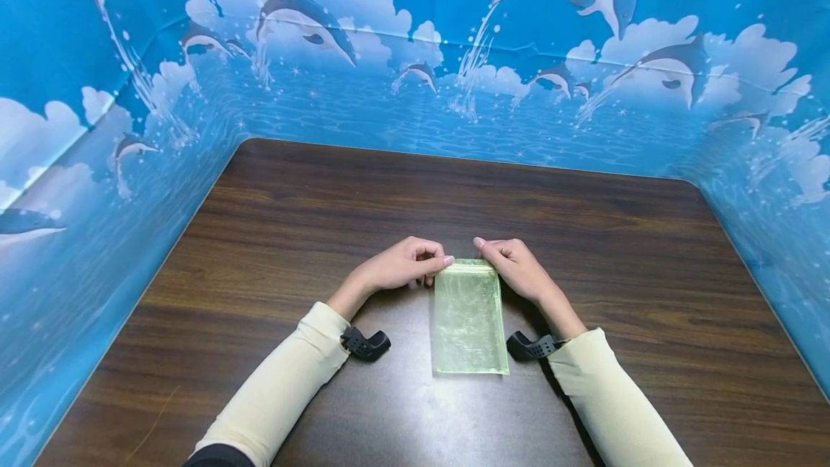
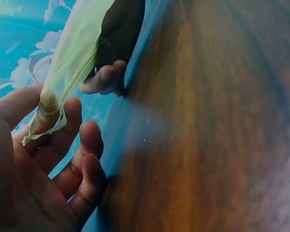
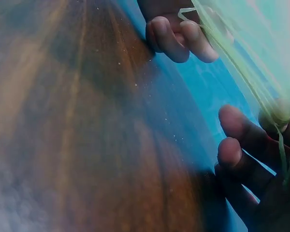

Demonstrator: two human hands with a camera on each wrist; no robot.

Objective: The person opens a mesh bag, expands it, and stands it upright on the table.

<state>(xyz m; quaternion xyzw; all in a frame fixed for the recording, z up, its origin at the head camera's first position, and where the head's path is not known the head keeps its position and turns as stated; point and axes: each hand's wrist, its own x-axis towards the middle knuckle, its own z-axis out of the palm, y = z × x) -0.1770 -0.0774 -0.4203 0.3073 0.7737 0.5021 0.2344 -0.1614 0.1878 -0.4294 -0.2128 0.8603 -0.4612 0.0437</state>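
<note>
Two cream sleeves [image 1: 279, 388] are reaching in from the near edge of the dark wooden counter [image 1: 648, 294]. Between the wrists a small green plastic bag [image 1: 468, 319] is lying flat near the middle of the counter, slightly toward the near edge. The left hand [image 1: 398, 265] is pinching the bag's far left corner between thumb and curled fingers [image 2: 82, 145]. The right hand [image 1: 512, 265] is pinching the far right corner the same way, with its fingers [image 3: 241, 140] curled. A blue dolphin-printed screen [image 1: 415, 56] is standing around the far and side edges.
</note>
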